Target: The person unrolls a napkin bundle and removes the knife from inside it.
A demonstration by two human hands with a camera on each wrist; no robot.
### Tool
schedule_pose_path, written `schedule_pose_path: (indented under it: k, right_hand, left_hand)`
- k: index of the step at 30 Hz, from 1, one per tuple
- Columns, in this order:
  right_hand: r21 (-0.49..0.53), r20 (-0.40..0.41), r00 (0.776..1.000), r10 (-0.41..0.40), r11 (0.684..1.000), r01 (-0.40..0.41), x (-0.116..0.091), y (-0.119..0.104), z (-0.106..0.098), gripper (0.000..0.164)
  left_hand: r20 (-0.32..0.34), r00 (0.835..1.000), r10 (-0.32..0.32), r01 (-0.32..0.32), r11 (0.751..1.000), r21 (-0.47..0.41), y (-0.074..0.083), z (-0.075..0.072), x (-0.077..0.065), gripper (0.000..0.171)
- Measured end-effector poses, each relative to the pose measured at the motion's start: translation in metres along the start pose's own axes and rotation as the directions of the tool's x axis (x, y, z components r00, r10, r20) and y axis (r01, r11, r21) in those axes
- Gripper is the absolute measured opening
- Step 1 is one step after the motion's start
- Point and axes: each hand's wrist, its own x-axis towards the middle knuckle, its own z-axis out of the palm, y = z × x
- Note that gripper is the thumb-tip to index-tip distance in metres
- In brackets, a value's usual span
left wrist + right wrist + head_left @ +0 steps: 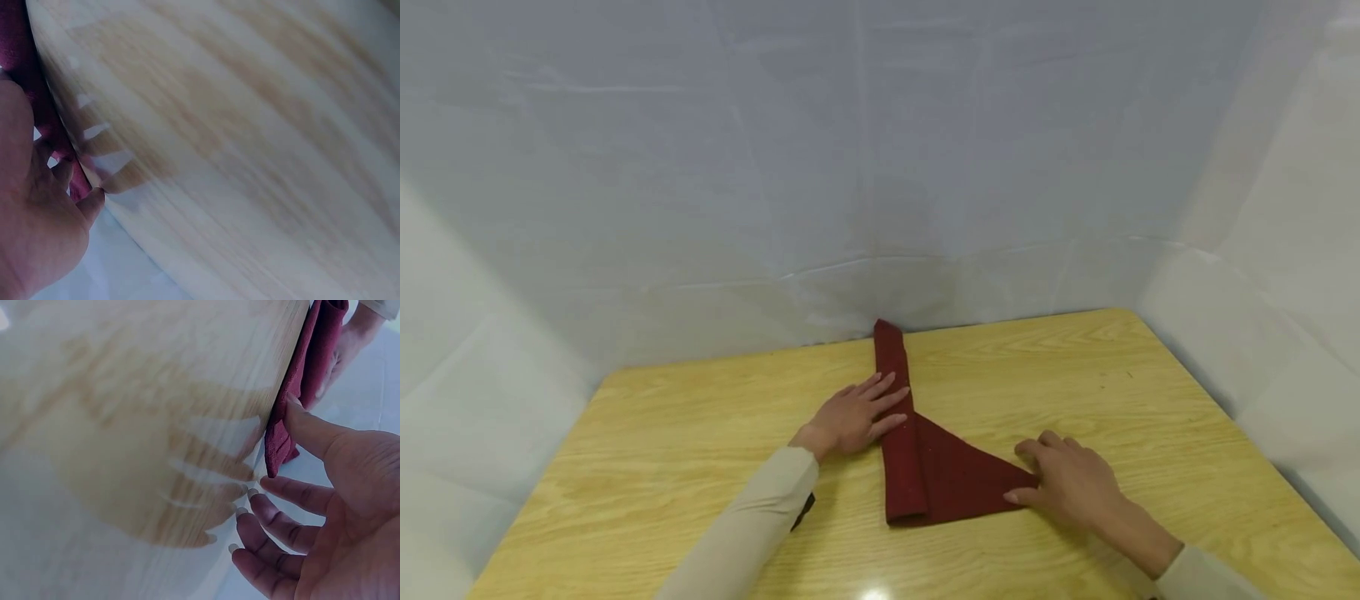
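A dark red cloth (904, 467) lies on the wooden table, its left part folded into a long, narrow, layered strip that reaches the back edge. From the strip's lower half a single flap tapers rightward to a point. Across the strip's middle rests my left hand (852, 417), fingers straight and spread. My right hand (1072, 479) is at the flap's pointed corner, thumb touching the cloth. In the right wrist view, the fingers (269, 547) extend past the cloth (303, 381), spread and relaxed. The left wrist view shows the left fingers against the cloth's edge (53, 131).
The light wooden table (685, 433) has a glossy grain that reflects the hands. White sheeting (865, 167) hangs behind the table and along both sides. A small black item (803, 512) shows beside the left sleeve.
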Motion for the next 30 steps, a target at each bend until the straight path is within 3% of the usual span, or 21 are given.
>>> schedule_pose_path:
  k: [8,12,16,21,30]
  right_hand:
    - [0.061,0.014,0.998,-0.062,0.996,0.061,0.003,-0.003,-0.002,0.058]
    - [0.151,0.026,0.987,-0.159,0.977,0.153,0.010,0.002,-0.003,0.055]
    - [0.229,0.061,0.960,-0.274,0.940,0.254,0.016,0.008,-0.006,0.056]
    - [0.232,0.142,0.911,-0.387,0.908,0.349,0.022,0.010,-0.010,0.058]
    - [0.177,0.248,0.864,-0.438,0.897,0.404,0.028,0.013,-0.002,0.059]
  left_hand:
    - [0.003,1.000,-0.006,0.006,1.000,-0.006,-0.001,0.000,0.000,0.058]
    - [-0.005,1.000,0.004,-0.004,1.000,-0.011,-0.003,0.001,0.001,0.058]
    - [-0.012,1.000,0.015,-0.015,1.000,-0.015,-0.003,0.000,0.000,0.058]
    - [-0.007,1.000,0.008,-0.008,1.000,-0.010,-0.001,0.000,0.000,0.057]
    - [0.005,1.000,-0.005,0.005,1.000,0.004,0.000,0.000,0.001,0.058]
